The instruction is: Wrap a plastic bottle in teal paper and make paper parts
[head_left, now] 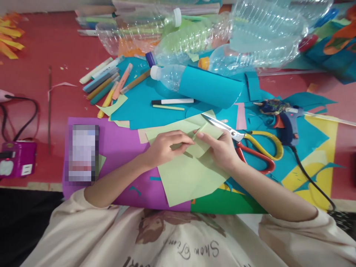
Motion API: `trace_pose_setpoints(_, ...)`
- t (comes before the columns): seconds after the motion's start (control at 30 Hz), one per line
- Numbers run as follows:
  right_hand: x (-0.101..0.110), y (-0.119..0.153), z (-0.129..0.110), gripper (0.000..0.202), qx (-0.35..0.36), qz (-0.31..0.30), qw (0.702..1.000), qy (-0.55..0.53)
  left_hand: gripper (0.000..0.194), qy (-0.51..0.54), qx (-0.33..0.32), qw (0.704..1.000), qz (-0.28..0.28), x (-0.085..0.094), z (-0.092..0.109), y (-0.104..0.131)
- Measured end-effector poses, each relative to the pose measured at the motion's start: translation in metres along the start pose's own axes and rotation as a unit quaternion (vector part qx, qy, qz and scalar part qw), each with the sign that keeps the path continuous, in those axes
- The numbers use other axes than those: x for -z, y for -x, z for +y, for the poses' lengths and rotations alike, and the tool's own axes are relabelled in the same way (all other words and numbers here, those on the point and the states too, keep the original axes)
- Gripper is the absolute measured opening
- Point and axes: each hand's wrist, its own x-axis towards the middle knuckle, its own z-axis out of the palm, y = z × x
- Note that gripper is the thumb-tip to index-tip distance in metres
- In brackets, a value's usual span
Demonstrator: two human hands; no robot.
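Observation:
Between my two hands is a small piece of light green paper (207, 139), its left edge curled into a narrow roll. My left hand (169, 148) pinches at the end of that roll with thumb and fingertips. The piece's upper right part is in the grip of my right hand (222, 148), with the thumb on top. Below both hands lies a larger light green sheet (180, 181). Scissors (233, 132) with one yellow and one red handle rest just right of my right hand, blades pointing up-left. A thin rolled green paper stick (168, 108) lies beside a black-capped white marker (178, 101).
Clear plastic bottles (191, 37) crowd the back; one bottle (208, 83) is wrapped in blue paper. Markers (102, 81) lie at left. A glue gun (289, 122) with its cord is at right. A phone (82, 154) lies on purple paper (119, 148).

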Motion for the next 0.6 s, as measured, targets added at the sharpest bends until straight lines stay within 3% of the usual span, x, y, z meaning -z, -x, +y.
trace_pose_setpoints(0.27, -0.001, 0.005, -0.004, 0.031, 0.014, -0.038, 0.997, 0.063, 0.005, -0.008, 0.029, 1.0, 0.002, -0.003, -0.001, 0.007)
trace_pose_setpoints(0.33, 0.0, 0.004, -0.005, 0.033, -0.008, -0.049, 0.998, 0.048, 0.026, -0.002, 0.031, 0.999, 0.012, 0.0, -0.004, 0.008)
trace_pose_setpoints(0.4, 0.001, 0.003, -0.004, 0.032, -0.025, -0.063, 0.997, 0.032, 0.062, -0.018, -0.009, 1.0, 0.005, 0.003, -0.007, 0.007)
trace_pose_setpoints(0.47, 0.003, 0.002, -0.005, 0.03, -0.036, -0.086, 0.995, 0.02, 0.092, -0.044, -0.052, 0.997, -0.04, 0.006, -0.01, 0.005)
trace_pose_setpoints(0.6, 0.003, 0.003, -0.007, 0.024, -0.072, -0.129, 0.989, 0.008, 0.108, -0.053, -0.075, 0.989, -0.114, 0.007, -0.013, 0.003)
